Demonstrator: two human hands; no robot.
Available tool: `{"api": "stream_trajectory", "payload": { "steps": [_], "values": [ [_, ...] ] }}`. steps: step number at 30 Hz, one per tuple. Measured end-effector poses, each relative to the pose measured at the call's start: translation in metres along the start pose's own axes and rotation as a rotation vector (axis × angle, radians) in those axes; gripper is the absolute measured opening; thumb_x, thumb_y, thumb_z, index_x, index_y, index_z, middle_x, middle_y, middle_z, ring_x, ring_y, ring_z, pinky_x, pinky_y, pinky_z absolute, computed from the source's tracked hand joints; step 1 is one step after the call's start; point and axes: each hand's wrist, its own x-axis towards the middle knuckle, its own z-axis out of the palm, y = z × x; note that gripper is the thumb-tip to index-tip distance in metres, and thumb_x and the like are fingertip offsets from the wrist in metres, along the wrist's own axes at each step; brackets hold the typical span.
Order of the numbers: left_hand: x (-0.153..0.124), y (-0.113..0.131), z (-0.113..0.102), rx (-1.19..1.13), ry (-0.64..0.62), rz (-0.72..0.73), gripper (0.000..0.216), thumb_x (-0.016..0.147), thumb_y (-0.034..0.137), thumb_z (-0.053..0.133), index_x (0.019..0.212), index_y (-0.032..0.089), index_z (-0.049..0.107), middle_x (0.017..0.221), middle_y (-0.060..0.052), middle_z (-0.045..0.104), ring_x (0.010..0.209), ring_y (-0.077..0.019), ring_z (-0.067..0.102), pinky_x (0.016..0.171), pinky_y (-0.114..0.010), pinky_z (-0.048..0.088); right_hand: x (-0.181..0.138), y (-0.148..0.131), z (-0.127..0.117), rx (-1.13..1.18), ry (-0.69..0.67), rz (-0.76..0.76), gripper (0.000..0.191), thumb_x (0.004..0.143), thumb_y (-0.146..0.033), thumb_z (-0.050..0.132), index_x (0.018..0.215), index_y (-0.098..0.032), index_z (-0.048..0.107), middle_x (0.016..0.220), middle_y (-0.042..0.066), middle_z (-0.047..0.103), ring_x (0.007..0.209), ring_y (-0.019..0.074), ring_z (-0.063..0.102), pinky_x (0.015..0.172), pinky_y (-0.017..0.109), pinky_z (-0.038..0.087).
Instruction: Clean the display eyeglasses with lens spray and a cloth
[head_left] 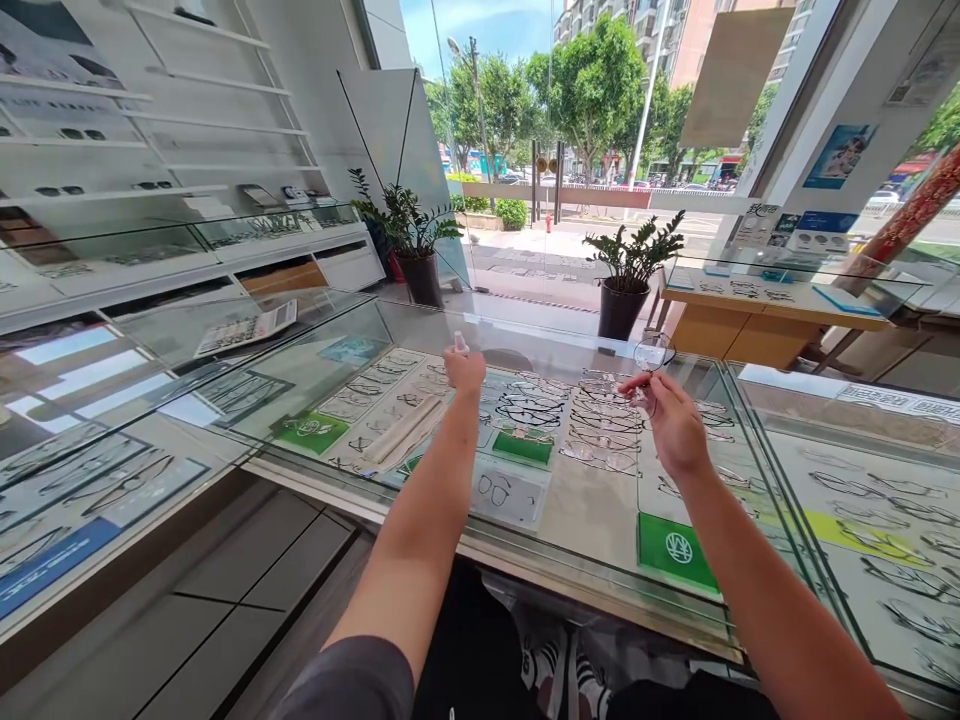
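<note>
My left hand (468,370) reaches out over the glass display counter (517,545), its fingers closed around a small whitish bottle (460,341) whose top pokes up above the fist. Most of the bottle is hidden by the hand. On the other side, my right hand (675,428) pinches a pair of eyeglasses (654,350) with thin dark rims, held up above the counter. One round lens shows clearly; the rest is partly behind the fingers. Beneath both hands, rows of eyeglass frames (604,420) lie under the glass top.
A calculator (251,328) lies on the counter to the left. Inside the case are green display cards (675,550). Two potted plants (621,310) (420,275) stand beyond the counter before the window. Another display case (885,520) adjoins on the right.
</note>
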Motion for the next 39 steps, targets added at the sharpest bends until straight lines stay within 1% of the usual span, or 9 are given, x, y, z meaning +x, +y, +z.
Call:
{"api": "stream_trajectory", "payload": {
  "steps": [2, 4, 7, 11, 14, 19, 30, 36, 39],
  "values": [
    [-0.013, 0.013, -0.008, -0.036, 0.081, 0.027, 0.062, 0.103, 0.033, 0.063, 0.157, 0.014, 0.039, 0.160, -0.028, 0.045, 0.144, -0.0398, 0.053, 0.109, -0.057, 0.051, 0.001, 0.001, -0.002, 0.010, 0.000, -0.002, 0.028, 0.104, -0.045, 0.056, 0.097, -0.027, 0.076, 0.105, 0.007, 0.075, 0.105, 0.0253, 0.068, 0.100, 0.043, 0.053],
    [-0.028, 0.024, -0.020, -0.067, 0.179, 0.092, 0.065, 0.105, 0.032, 0.056, 0.160, 0.015, 0.027, 0.167, -0.027, 0.035, 0.153, -0.0366, 0.043, 0.114, -0.052, 0.047, 0.003, 0.001, -0.004, 0.030, 0.001, -0.004, 0.027, 0.104, -0.044, 0.057, 0.097, -0.027, 0.076, 0.104, 0.007, 0.075, 0.105, 0.0255, 0.069, 0.098, 0.042, 0.054],
    [-0.048, 0.031, -0.047, -0.146, 0.262, 0.347, 0.051, 0.102, 0.025, 0.052, 0.151, 0.019, 0.038, 0.158, -0.018, 0.048, 0.144, -0.0272, 0.052, 0.112, -0.040, 0.048, 0.004, 0.001, -0.007, 0.070, 0.015, -0.003, 0.025, 0.103, -0.041, 0.059, 0.096, -0.027, 0.078, 0.102, 0.006, 0.075, 0.103, 0.0242, 0.069, 0.098, 0.040, 0.053],
    [-0.050, 0.012, -0.093, 0.115, -0.022, 0.733, 0.024, 0.104, 0.031, 0.048, 0.122, 0.022, 0.060, 0.114, -0.009, 0.073, 0.103, -0.0227, 0.070, 0.091, -0.034, 0.052, 0.005, -0.004, -0.007, 0.085, 0.026, -0.026, 0.025, 0.102, -0.040, 0.059, 0.094, -0.027, 0.078, 0.100, 0.006, 0.076, 0.099, 0.0234, 0.069, 0.096, 0.039, 0.054],
    [-0.035, -0.017, -0.125, 0.603, -0.219, 0.652, 0.018, 0.099, 0.032, 0.057, 0.107, 0.022, 0.068, 0.101, -0.010, 0.077, 0.094, -0.0266, 0.070, 0.082, -0.035, 0.049, 0.004, -0.008, -0.007, 0.071, 0.022, -0.018, 0.025, 0.102, -0.040, 0.059, 0.094, -0.027, 0.079, 0.102, 0.007, 0.076, 0.102, 0.0240, 0.070, 0.092, 0.038, 0.055],
    [-0.017, -0.063, -0.151, 0.782, -0.328, 0.536, 0.010, 0.082, 0.029, 0.076, 0.082, 0.022, 0.069, 0.092, -0.011, 0.078, 0.092, -0.0305, 0.071, 0.081, -0.034, 0.047, 0.003, -0.008, -0.006, 0.055, 0.025, -0.011, 0.024, 0.102, -0.043, 0.059, 0.096, -0.028, 0.077, 0.103, 0.007, 0.077, 0.102, 0.0239, 0.071, 0.086, 0.037, 0.056],
    [0.000, -0.084, -0.141, 0.727, -0.344, 0.470, 0.015, 0.092, 0.035, 0.070, 0.096, 0.020, 0.072, 0.109, -0.014, 0.077, 0.114, -0.0332, 0.068, 0.093, -0.037, 0.050, 0.005, -0.004, -0.004, 0.107, 0.003, 0.018, 0.023, 0.100, -0.041, 0.063, 0.092, -0.025, 0.079, 0.099, 0.006, 0.077, 0.086, 0.0183, 0.067, 0.072, 0.031, 0.052],
    [0.029, -0.068, -0.152, 0.552, -0.398, 0.261, 0.038, 0.103, 0.043, 0.068, 0.131, 0.017, 0.067, 0.134, -0.012, 0.068, 0.117, -0.0265, 0.069, 0.101, -0.048, 0.060, 0.005, -0.006, -0.004, 0.117, 0.009, 0.014, 0.024, 0.100, -0.042, 0.064, 0.092, -0.026, 0.079, 0.099, 0.006, 0.078, 0.085, 0.0183, 0.065, 0.072, 0.031, 0.050],
    [0.038, -0.060, -0.165, 0.416, -0.477, 0.129, 0.036, 0.104, 0.042, 0.067, 0.131, 0.017, 0.068, 0.132, -0.011, 0.069, 0.112, -0.0246, 0.071, 0.096, -0.044, 0.063, 0.006, -0.005, -0.005, 0.105, 0.010, 0.006, 0.025, 0.100, -0.044, 0.064, 0.092, -0.026, 0.079, 0.099, 0.006, 0.078, 0.087, 0.0197, 0.066, 0.072, 0.033, 0.050]
  ]
}}
